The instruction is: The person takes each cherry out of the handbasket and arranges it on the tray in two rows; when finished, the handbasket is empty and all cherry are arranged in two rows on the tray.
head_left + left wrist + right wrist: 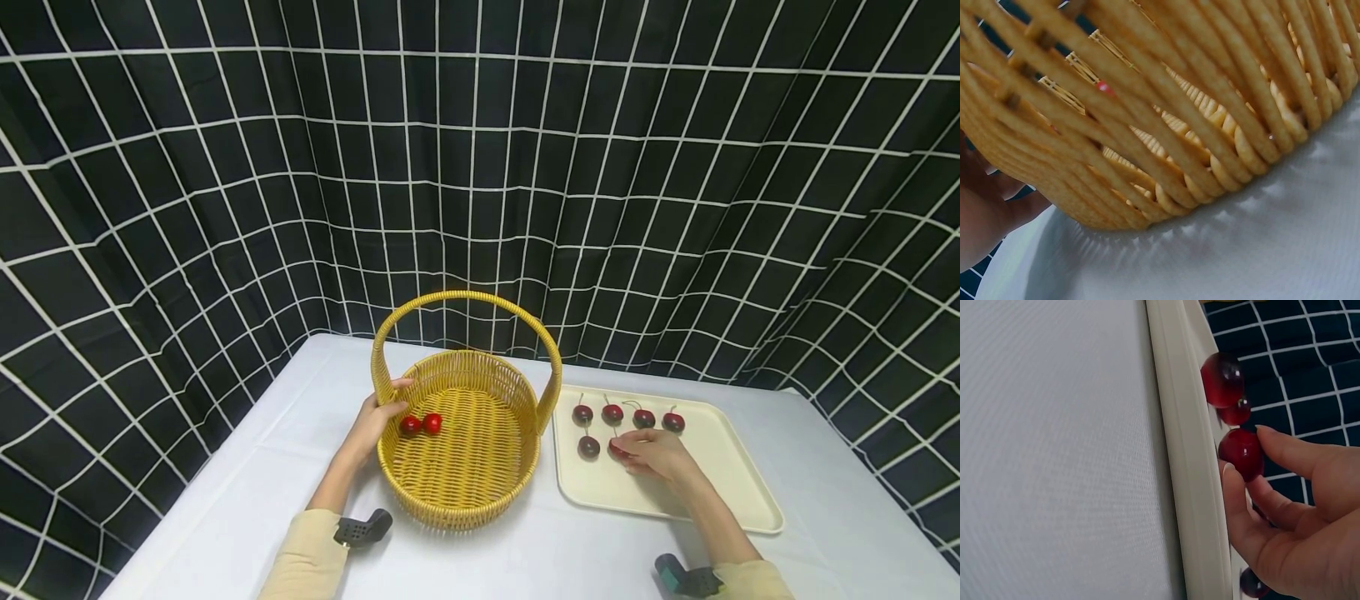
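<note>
Here, the right hand (656, 455) pinches a cherry (1241, 454); the left hand (372, 422) grips a wicker basket (459, 511).
The cherry is likely light, slick; best pinched mid-body.

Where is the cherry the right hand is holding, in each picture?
Head: the cherry is right of centre, in the lower half, at the right hand's fingertips.
Left wrist: not in it.
Right wrist: right of centre, about mid-height, pinched by thumb and fingers.
Shared landmark: the white table, in all three.
</note>
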Demonstrator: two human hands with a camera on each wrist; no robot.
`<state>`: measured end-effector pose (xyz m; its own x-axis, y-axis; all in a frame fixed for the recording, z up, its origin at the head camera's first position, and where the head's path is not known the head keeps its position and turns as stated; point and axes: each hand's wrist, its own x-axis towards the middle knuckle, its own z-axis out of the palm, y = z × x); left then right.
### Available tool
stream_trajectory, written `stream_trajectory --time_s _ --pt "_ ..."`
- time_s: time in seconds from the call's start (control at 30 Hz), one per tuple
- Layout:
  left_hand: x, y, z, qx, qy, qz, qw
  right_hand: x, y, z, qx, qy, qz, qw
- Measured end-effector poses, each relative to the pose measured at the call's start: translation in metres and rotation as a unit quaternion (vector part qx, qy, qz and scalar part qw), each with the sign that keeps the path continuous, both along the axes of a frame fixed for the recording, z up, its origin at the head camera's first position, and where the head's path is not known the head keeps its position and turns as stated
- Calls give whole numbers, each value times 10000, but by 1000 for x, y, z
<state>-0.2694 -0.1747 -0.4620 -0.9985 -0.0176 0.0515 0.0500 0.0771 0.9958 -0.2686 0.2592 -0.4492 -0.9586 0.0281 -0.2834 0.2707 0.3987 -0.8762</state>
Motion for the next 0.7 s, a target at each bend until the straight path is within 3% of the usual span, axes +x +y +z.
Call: stream_trajectory --time_s 0.7 --pt "0 -1 3 49 -14 -63 10000 2 -2 -1 344 209 -17 9992"
